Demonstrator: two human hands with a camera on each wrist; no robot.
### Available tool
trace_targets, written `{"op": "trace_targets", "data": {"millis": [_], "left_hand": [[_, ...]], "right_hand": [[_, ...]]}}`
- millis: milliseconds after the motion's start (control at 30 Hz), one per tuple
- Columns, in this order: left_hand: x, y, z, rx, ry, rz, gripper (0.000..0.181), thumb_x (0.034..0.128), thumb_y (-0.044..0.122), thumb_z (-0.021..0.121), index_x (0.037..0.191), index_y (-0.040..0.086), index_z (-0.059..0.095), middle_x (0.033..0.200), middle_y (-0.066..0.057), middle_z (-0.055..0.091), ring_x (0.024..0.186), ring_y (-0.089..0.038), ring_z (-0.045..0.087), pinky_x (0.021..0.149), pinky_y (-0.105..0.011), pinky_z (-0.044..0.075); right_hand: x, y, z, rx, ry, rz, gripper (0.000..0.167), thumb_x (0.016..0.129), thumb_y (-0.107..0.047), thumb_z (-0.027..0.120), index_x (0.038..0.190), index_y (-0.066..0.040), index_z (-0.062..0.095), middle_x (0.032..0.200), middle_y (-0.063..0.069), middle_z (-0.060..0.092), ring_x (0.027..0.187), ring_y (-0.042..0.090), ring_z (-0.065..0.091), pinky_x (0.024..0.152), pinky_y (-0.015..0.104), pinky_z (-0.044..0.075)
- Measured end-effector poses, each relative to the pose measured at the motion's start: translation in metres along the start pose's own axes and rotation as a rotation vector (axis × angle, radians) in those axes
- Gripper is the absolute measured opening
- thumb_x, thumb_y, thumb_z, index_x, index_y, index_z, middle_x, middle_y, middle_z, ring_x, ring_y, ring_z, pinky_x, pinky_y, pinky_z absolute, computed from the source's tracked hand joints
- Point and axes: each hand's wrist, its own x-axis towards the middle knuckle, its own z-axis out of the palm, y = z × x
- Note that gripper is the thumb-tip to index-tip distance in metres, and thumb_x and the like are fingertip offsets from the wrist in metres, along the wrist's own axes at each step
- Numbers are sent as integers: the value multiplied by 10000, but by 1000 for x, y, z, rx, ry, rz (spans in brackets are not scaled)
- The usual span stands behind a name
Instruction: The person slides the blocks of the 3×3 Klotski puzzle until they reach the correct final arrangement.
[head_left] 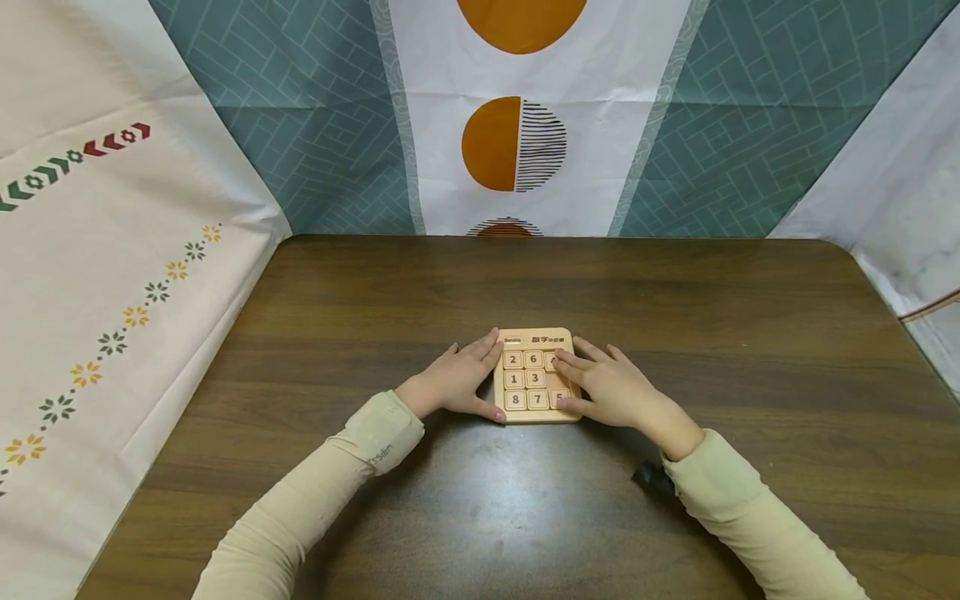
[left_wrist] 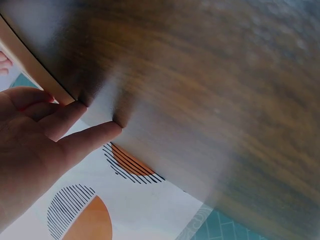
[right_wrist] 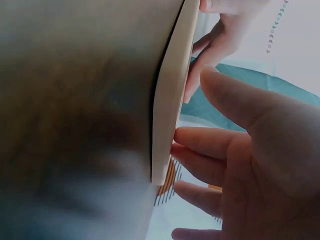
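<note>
A pale wooden sliding number puzzle (head_left: pixel 536 412) lies flat on the table. Its tiles show 2, 6, 1, 3, 8, 7 and 5; fingers partly cover the top right tile, so its number is hidden. To the right of the 3 tile (head_left: pixel 535 378) is a gap. My left hand (head_left: pixel 459 379) rests along the puzzle's left edge, thumb at the lower left corner and fingers extended. My right hand (head_left: pixel 611 385) reaches over the right side. Its fingertips touch the top right tile, and its thumb is at the 5 tile (head_left: pixel 558 398). In the right wrist view, the puzzle's side (right_wrist: pixel 167 105) shows edge-on.
The brown wooden table (head_left: pixel 480 517) carries the puzzle near its middle. A small dark object (head_left: pixel 652 477) lies under the right wrist. Patterned cloth (head_left: pixel 330 117) hangs behind the far edge, and white cloth (head_left: pixel 97 275) covers the left side.
</note>
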Motion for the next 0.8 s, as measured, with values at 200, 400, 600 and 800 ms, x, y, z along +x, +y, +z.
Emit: {"op": "trace_targets", "data": {"millis": [200,400,600,800], "left_hand": [[0,-1,0,8,5,-3,1120,696,685,596,1452,11,118,1515,-136,-11,1375,-219,102,1021,-546,213],[-1,-2,1,-4,-4,-4,1124,698,681,596,1452,8,103,1514,-135,-22,1376,-223,98,1023,-545,207],[0,-2,1,7,-2,-2,1123,699,685,590,1451,7,105,1514,-137,-21,1375,-225,100,1023,-542,212],[0,0,0,10,-8,-3,1121,698,686,591,1452,12,107,1514,-135,-23,1375,-226,101,1024,-540,213]], "right_hand": [[-5,-5,1,-2,2,-11,606,858,-428,587,1323,-52,486,1385,93,422,1320,339,256,952,631,237],[-10,-8,2,-2,5,-32,601,858,-435,583,1313,-52,498,1368,95,443,1301,346,294,936,635,256],[-13,-9,2,16,-9,-48,615,849,-454,585,1306,-49,506,1367,97,443,1290,343,317,928,634,269],[-10,-8,-1,4,-18,-42,612,854,-439,586,1326,-64,485,1380,92,429,1303,344,293,934,632,262]]}}
